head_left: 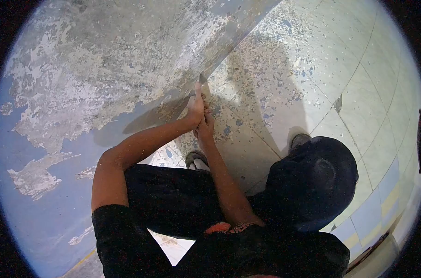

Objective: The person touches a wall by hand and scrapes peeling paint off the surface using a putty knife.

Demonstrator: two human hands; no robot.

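Both hands are brought together low against the wall, gripping a small scraper (202, 78) whose dark blade tip touches the wall's foot. My left hand (196, 109) is closed on it, one finger stretched along the tool towards the blade. Just below and to the right, my right hand (205, 124) is wrapped round the handle end, which the fingers mostly hide. The wall (99, 65) has its blue paint stripped to rough grey and white over a wide patch.
Paint flakes (266, 69) are scattered over the tiled floor (344, 97) along the wall. Blue paint (48, 231) still covers the wall's lower left. My bent knees (312, 185) and shoes (299, 140) are close behind the hands. Blue and yellow tiles (381, 199) lie at right.
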